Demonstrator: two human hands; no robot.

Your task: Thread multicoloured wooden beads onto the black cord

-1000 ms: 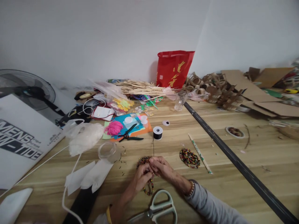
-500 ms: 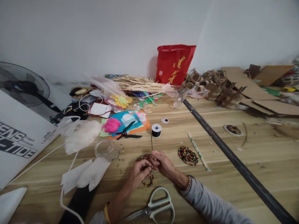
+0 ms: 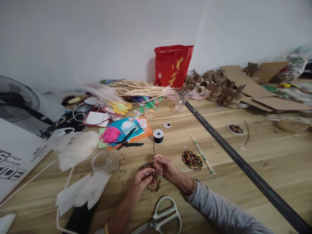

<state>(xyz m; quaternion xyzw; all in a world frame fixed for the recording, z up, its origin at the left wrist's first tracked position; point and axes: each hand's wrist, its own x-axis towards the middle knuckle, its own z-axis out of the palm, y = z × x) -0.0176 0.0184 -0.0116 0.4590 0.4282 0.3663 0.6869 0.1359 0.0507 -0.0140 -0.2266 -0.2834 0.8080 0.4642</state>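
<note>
Right hand [image 3: 167,166] has edged off the left hand [image 3: 141,179].
It pinches black cord [image 3: 154,148]; the left's fingers close on a beaded loop [image 3: 159,184].

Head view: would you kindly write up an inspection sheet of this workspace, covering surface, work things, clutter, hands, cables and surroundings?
Surface: wood-grain table, a dark strip running diagonally across its right side.
Work things: beaded loop between the hands; black cord leading to an upright spool; bead coil to the right; scissors in front.
Clutter: dark scraps, white paper, pink yarn, pliers.
Hands: left hand holds the beaded loop; right hand pinches the black cord; fingertips partly hidden.
Cables: white cord at left; source unclear.
Surroundings: fan at left, red bag by the wall, cardboard at right.
</note>
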